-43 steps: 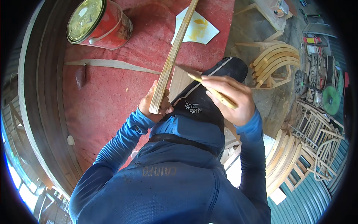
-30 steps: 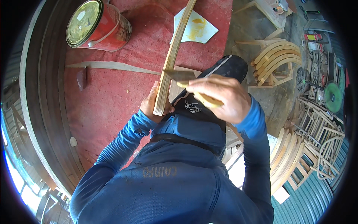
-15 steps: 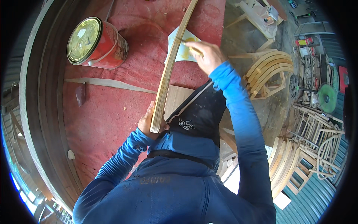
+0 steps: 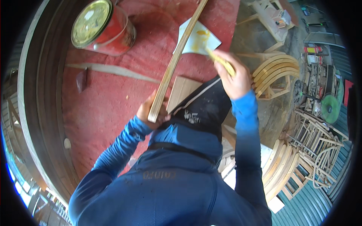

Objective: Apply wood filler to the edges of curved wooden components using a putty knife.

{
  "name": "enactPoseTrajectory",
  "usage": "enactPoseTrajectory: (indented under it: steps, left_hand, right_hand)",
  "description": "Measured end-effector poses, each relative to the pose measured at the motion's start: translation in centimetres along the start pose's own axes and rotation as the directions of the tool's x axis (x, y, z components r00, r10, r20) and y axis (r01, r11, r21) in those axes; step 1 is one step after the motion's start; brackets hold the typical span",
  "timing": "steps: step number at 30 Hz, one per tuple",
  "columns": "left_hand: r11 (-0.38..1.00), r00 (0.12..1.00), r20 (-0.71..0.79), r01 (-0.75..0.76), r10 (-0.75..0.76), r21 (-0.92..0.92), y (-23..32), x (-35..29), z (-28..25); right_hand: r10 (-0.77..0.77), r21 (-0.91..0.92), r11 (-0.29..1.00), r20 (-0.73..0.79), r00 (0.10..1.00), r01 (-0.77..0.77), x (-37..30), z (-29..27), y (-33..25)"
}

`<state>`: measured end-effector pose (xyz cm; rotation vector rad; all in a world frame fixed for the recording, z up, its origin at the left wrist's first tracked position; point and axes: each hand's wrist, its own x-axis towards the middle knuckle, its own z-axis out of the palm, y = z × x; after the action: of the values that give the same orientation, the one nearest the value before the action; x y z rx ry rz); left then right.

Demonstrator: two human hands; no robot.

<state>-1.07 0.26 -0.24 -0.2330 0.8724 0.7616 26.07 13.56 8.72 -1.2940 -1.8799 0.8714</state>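
Note:
My left hand [image 4: 151, 109] is closed around the near end of a long, slightly curved wooden strip [image 4: 175, 62], which runs up and away past the top edge. In my right hand [image 4: 236, 77] is a slim yellow-handled tool [image 4: 225, 64], its tip blurred, so its kind is unclear. That tip points at a white sheet [image 4: 206, 39] smeared with yellow-brown paste; whether they touch I cannot tell. The tool is apart from the strip, which crosses over the sheet's left side.
A red bucket [image 4: 122, 37] with a stained lid stands at the far left on a red covering [image 4: 102, 98]. A wooden board [image 4: 183, 90] lies near my knee. Curved wooden pieces [image 4: 277, 71] are stacked at right, with a green fan [image 4: 330, 108] beyond.
My right hand has drawn the tool off the strip, to the right and nearer, toward the white sheet. My left hand still holds the strip; the whole view has shifted slightly.

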Motion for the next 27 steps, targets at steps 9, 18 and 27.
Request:
enactPoseTrajectory:
  steps: [9,18,27]
  left_hand:
    - [1.0,0.999,0.039,-0.017,0.016,0.023,1.1,-1.6,0.3]
    - [0.999,1.0,0.016,0.013,-0.013,0.04,0.5,-1.4,0.4]
    - [0.988,0.982,0.171,-0.098,0.076,0.121,0.3,-0.7,-1.0]
  right_hand:
    - [0.073,-0.516,0.853,0.26,0.963,0.075,-3.2,11.3,4.5]
    - [0.037,-0.4,0.91,0.347,0.937,0.112,-6.3,12.3,6.6]
    - [-0.021,-0.166,0.985,0.122,0.992,0.041,-6.5,10.5,6.3]
